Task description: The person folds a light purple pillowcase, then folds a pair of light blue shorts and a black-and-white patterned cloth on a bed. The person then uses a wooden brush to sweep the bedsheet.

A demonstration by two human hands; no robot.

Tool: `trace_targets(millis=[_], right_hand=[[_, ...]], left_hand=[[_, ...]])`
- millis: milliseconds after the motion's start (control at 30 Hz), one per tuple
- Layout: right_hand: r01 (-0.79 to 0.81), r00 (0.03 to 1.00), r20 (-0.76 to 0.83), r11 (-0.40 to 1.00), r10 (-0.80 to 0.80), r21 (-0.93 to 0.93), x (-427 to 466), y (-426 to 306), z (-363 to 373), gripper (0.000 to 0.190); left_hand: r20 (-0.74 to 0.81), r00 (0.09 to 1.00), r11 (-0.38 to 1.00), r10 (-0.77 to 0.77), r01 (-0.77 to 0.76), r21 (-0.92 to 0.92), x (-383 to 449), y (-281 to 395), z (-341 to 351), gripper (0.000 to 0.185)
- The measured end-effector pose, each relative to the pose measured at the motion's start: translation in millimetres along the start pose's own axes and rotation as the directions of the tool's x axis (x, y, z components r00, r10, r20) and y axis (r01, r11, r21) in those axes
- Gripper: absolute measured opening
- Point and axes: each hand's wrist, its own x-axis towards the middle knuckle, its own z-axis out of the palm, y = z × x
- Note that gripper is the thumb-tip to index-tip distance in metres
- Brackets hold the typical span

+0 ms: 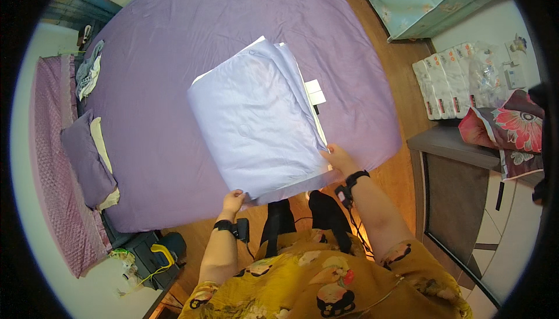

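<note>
A folded light-lavender quilt or sheet (253, 118) with white edges lies on the purple-covered bed (157, 144). My left hand (234, 200) pinches its near left corner at the bed's edge. At the near right corner, my right hand (338, 157) grips the layered edge between thumb and fingers. White tags (315, 92) stick out from the quilt's right side, with a small black piece just below them. Both wrists wear black straps with small cabled devices.
A purple pillow (89, 157) and crumpled clothes (89, 72) lie at the bed's left. A dark nightstand (150, 258) stands lower left. On the right are a cabinet (454, 144) with a floral cloth (519, 122), and wrapped packs (450, 81). Cables hang by my legs.
</note>
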Motion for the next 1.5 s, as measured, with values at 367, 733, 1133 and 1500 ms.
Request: trace_targets(millis=[367,733,1133,1500], right_hand=[[0.280,0.943,-0.231,0.945,-0.238,0.169,-43,-72,38,0.041],[0.017,0.899,-0.437,0.995,0.029,0.101,26,-27,35,0.081],[-0.299,0.954,0.157,0.832,0.255,0.467,85,-158,18,0.098],[-0.662,0.729,0.427,0.708,0.534,0.246,-52,-107,37,0.099]], left_hand=[[-0.234,0.972,0.984,0.014,-0.054,-0.169,94,-26,-46,0.066],[-0.080,0.996,0.971,0.050,-0.068,-0.229,131,69,-101,0.091],[0.257,0.958,0.710,-0.126,0.268,-0.651,170,132,-110,0.078],[0.551,0.828,0.679,-0.105,0.465,-0.568,31,50,-88,0.081]])
